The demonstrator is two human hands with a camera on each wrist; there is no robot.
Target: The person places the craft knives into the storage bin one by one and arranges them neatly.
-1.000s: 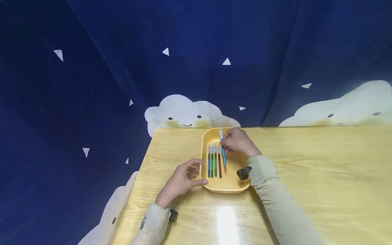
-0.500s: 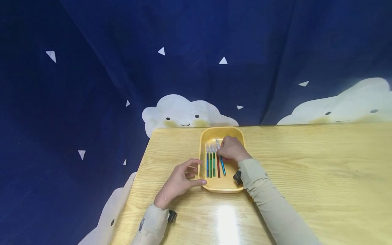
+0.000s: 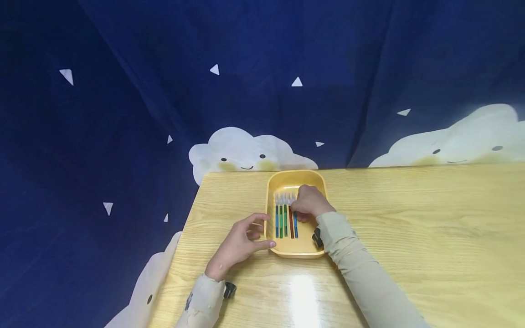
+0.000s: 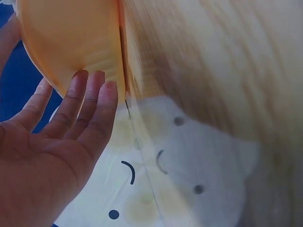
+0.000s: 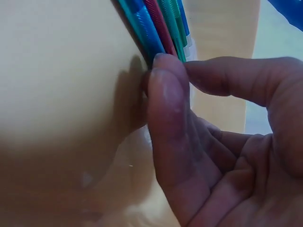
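A yellow tray holds a row of slim craft knives with clear caps and knurled metallic handles. From the left lie a blue craft knife, two green craft knives and a red craft knife. Rightmost is another blue craft knife; my right hand pinches it near its capped end, between thumb and forefinger, down in the tray. Outside the tray's left wall, my left hand rests with loosely extended fingers against it, the thumb by the near left corner.
The tray stands on a wooden table near its far edge. Behind hangs a dark blue cloth with white triangles and smiling clouds. A glare patch lies on the table in front of the tray.
The right hand has lowered the blue craft knife from above the tray and moved it left, turning it parallel beside the red one. The left hand stays at the tray's side.
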